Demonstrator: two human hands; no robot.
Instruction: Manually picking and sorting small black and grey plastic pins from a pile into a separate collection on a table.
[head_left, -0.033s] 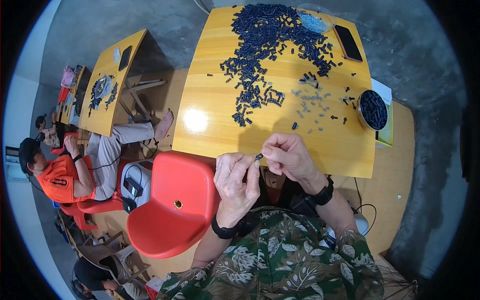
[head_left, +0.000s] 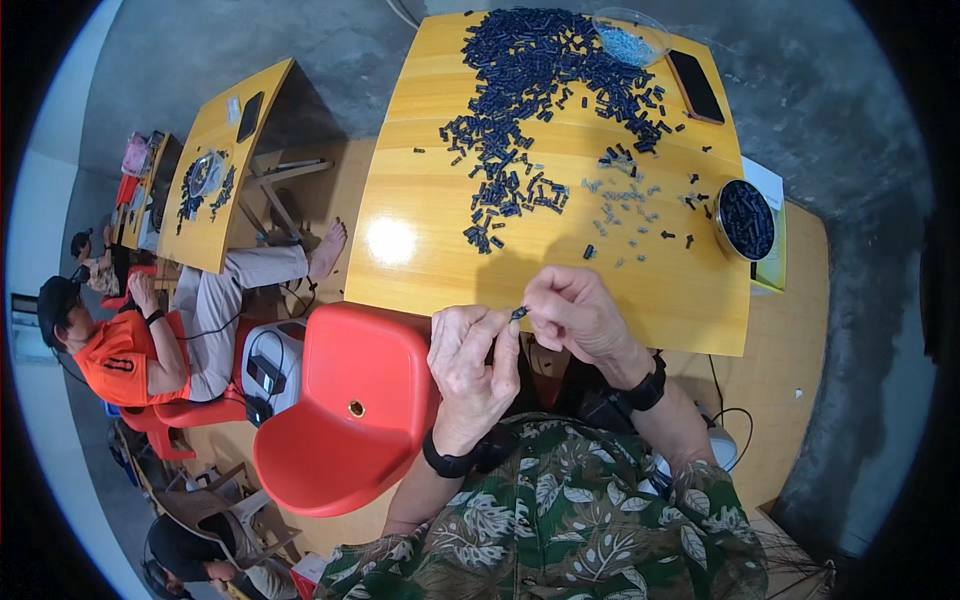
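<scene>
Just over the near edge of the table, my left hand [head_left: 474,362] pinches a small black plastic part [head_left: 519,313] between thumb and fingertips. My right hand [head_left: 575,313] meets it from the right, its thumb and forefinger closed at the part's other end. Whether a second tiny piece sits in the right fingertips is hidden. On the table [head_left: 420,235] beyond lies a large heap of black plastic parts [head_left: 520,75]. Small clear pieces [head_left: 625,205] are scattered closer to my hands, and one loose black part [head_left: 589,252] rests near them.
A metal bowl [head_left: 747,222] of black parts stands at the table's right edge. Behind are a clear tub [head_left: 630,42] of pale blue pieces and a phone [head_left: 697,88]. A red chair [head_left: 345,400] is at my left; a person [head_left: 125,345] sits farther left near another table [head_left: 225,130].
</scene>
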